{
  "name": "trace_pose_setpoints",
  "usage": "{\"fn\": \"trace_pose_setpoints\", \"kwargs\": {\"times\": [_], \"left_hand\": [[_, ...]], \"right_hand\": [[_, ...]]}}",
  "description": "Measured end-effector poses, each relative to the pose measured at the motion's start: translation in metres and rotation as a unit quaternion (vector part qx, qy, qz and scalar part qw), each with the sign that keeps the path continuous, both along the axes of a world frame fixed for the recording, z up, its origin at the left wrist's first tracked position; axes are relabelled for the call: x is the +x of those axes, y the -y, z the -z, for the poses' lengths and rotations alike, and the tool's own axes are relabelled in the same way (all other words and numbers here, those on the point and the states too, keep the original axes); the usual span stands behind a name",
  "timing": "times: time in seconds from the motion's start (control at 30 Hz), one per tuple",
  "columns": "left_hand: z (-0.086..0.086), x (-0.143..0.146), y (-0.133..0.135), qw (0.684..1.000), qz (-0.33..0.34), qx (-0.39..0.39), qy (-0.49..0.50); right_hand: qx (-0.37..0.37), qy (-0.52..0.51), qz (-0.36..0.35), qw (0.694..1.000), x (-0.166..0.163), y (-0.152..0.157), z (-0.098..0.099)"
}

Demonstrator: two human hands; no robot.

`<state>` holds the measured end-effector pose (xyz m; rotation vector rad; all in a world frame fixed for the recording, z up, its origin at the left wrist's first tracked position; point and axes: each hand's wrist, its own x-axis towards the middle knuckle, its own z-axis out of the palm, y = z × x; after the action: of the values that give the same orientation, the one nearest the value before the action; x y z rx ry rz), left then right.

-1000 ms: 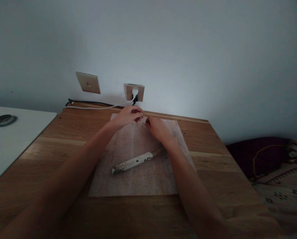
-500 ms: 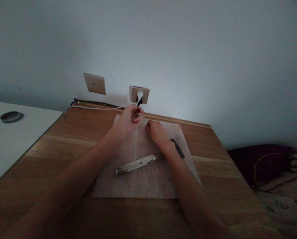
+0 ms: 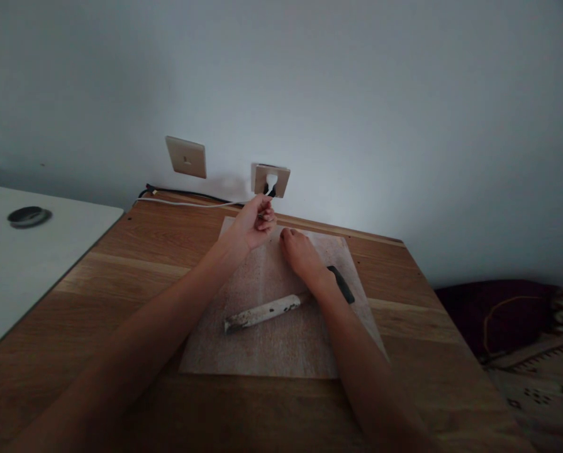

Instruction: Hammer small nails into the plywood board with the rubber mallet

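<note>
My left hand (image 3: 257, 221) is raised over the far edge of a thin wooden board (image 3: 262, 352), with thumb and fingers curled together. A small glint shows among those fingers, too small to name. Lower and to its right, my right hand (image 3: 299, 250) rests on the board's far part, its fingers closed downward; anything between the fingertips is hidden. A hammer lies across the board, its worn white handle (image 3: 262, 313) pointing left and its dark head (image 3: 341, 284) to the right. My right forearm crosses above it and covers part of the shaft.
The board lies on a wooden tabletop (image 3: 134, 292) against the wall. A socket with a white plug (image 3: 272, 180) is just behind my left hand, and a white cable (image 3: 182, 203) runs along the back edge. Left stands a white table (image 3: 73, 251) with a dark round object (image 3: 29, 216).
The view has shifted slightly, so everything sits a little further right. My left fingers have curled a little differently, and the glint among them shows less. The hammer stays on the board.
</note>
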<state>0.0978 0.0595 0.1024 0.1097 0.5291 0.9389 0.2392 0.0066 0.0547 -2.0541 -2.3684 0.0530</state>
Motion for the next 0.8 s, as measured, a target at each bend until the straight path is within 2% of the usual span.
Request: {"fn": "trace_pose_setpoints", "kwargs": {"times": [0.13, 0.43, 0.8], "left_hand": [[0.003, 0.002, -0.002, 1.0, -0.006, -0.001, -0.016], [0.005, 0.001, -0.002, 1.0, -0.001, -0.006, 0.029], [0.017, 0.009, -0.005, 0.999, -0.027, -0.014, -0.009]], "right_hand": [[-0.003, -0.007, 0.006, 1.0, 0.001, -0.002, 0.002], [0.012, 0.01, -0.006, 1.0, 0.0, 0.001, 0.002], [0.013, -0.006, -0.013, 1.0, 0.006, 0.0, -0.003]]}}
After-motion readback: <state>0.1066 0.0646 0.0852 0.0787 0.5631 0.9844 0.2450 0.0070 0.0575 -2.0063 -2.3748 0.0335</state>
